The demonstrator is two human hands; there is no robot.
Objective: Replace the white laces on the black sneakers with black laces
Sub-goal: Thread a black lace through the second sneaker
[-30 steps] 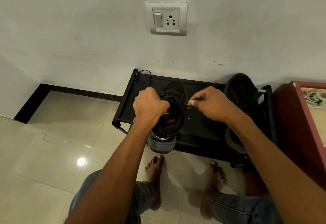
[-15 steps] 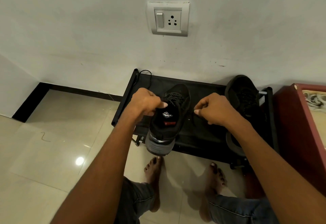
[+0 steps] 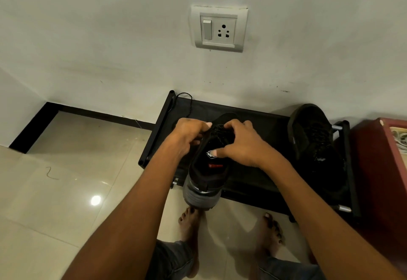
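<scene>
A black sneaker with a grey heel stands on the low black rack, its heel towards me and hanging over the rack's front edge. Black laces run across its upper. My left hand pinches the lace at the shoe's left side. My right hand curls over the tongue and lacing from the right, thumb on the tongue label. A second black sneaker with dark laces lies on the rack's right end. A thin black lace loops at the rack's back left corner.
The rack stands against a white wall with a socket plate above it. A dark red box sits right of the rack, white cords in its top. My bare feet rest on glossy beige tiles below the rack.
My hands, earlier apart and pulling lace ends outwards, have come together over the sneaker's lacing. The right hand moved left onto the tongue. The sneaker sits slightly further right.
</scene>
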